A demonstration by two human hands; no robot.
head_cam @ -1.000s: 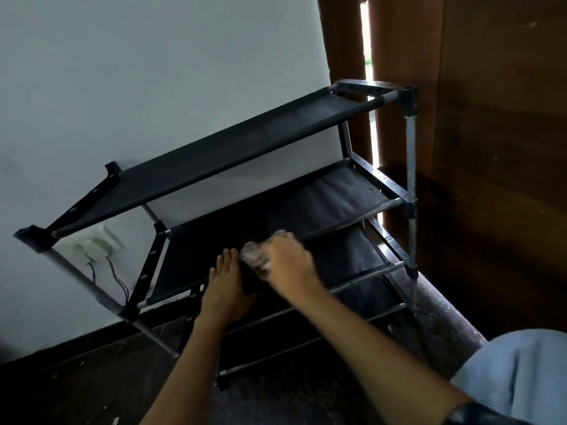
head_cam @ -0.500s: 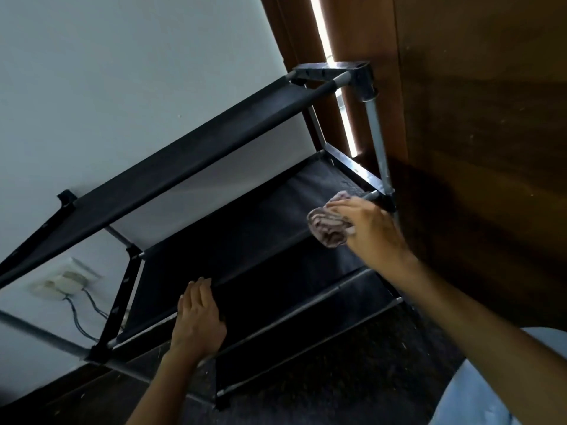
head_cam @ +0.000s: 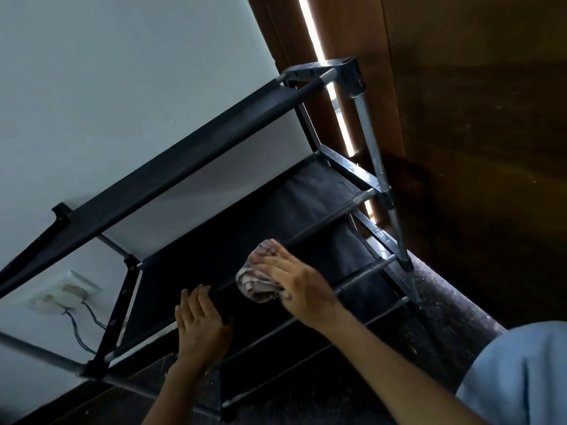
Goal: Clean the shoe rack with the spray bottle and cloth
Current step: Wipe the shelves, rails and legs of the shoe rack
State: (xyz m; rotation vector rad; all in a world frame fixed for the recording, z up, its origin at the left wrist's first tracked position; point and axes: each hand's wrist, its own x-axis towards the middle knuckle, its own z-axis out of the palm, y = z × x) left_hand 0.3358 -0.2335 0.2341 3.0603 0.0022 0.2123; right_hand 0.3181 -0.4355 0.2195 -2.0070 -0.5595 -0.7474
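head view, looking down at a black shoe rack (head_cam: pixel 214 142) standing against a pale wall (head_cam: pixel 122 72), with a brown wooden door (head_cam: pixel 475 148) at its right end. the rack has grey metal tubes, black corner joints and dark fabric shelves stacked one above another. right hand (head_cam: pixel 294 283): lies over a crumpled, plaid-patterned cloth (head_cam: pixel 256 279) and presses it against the front bar of the middle shelf, roughly midway along that bar; the fingers (head_cam: pixel 273 265) are spread and only slightly bent over the cloth, with the thumb side partly hidden, so how far the thumb wraps under cannot be told. left hand (head_cam: pixel 201 326): placed just left of the cloth, apart from it, with straight fingers (head_cam: pixel 196 299) laid together on the same front bar and the palm below it; it holds nothing. both forearms enter from the bottom edge. a light blue garment (head_cam: pixel 521 378) fills the lower right corner. on the wall, behind the left end of the rack, a white electrical outlet (head_cam: pixel 66 294) with dark wires (head_cam: pixel 79 329) hanging down. a bright strip of daylight (head_cam: pixel 319 50) shows at the door's edge behind the rack's top right corner. dark floor (head_cam: pixel 306 403) beneath the rack. the spray bottle is not in view.
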